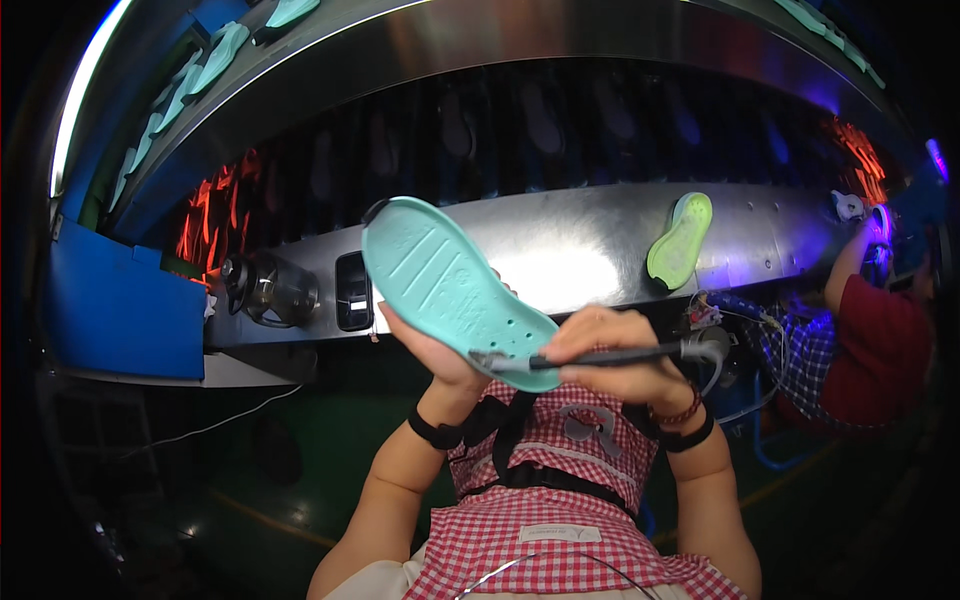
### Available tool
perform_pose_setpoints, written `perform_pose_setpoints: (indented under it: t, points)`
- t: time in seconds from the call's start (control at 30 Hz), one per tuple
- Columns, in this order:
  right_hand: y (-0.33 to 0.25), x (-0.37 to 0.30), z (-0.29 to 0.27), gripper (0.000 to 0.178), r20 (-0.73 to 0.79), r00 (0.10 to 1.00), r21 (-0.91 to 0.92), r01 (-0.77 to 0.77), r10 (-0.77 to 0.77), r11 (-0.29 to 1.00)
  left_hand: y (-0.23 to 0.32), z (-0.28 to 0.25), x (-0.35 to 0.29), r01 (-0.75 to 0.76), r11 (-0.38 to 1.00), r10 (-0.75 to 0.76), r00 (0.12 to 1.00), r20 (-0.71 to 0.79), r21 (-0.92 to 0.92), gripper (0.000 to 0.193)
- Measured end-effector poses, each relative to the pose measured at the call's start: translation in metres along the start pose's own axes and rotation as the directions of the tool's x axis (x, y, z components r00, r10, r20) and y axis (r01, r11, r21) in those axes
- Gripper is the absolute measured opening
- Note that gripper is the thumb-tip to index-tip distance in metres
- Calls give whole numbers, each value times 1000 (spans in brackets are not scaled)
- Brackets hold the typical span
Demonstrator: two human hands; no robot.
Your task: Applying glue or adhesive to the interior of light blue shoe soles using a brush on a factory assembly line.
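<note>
In the middle of the frame, the left hand holds a mint green shoe sole up in the air. The sole tilts, with its wide end toward the upper left and its narrow end down by the right hand. The left fingers sit behind the sole and are clamped on it from below.

The right hand is just to the right. Its fingers are closed tight around a thin dark brush tool. The tool lies almost flat, and its grey tip touches the lower edge of the sole. A cord runs off the tool's right end.

Behind the hands is a long shiny metal conveyor that curves across the frame. A lime green sole lies on it to the right, well apart from the hands. A glass jar stands at the left, near a blue bin. More mint soles sit in a row in the upper left. Another person in a red sleeve works at the far right.
</note>
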State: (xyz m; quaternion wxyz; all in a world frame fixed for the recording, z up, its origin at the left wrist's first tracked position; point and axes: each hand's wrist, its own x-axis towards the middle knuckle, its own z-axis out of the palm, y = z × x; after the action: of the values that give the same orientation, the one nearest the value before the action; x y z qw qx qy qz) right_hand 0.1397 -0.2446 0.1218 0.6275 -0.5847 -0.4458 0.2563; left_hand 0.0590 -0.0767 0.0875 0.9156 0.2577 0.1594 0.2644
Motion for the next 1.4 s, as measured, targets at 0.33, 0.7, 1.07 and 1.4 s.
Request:
perform_pose_setpoints:
  t: [0.33,0.7,1.07,1.4]
  points:
    - [2,-6,-5,25,104,993,103,37,-47,994,23,9,2,-90,995,86,993,80,38,92]
    - [-2,-11,22,20,-93,923,827,-138,374,545,1,22,-36,155,979,-123,967,223,-135,67]
    - [-23,-2,-3,22,268,963,22,-38,31,999,33,-2,-5,619,742,-670,703,239,257,46]
    - [-31,7,-35,20,525,851,-27,25,-7,999,46,10,-6,602,472,-843,523,128,644,63]
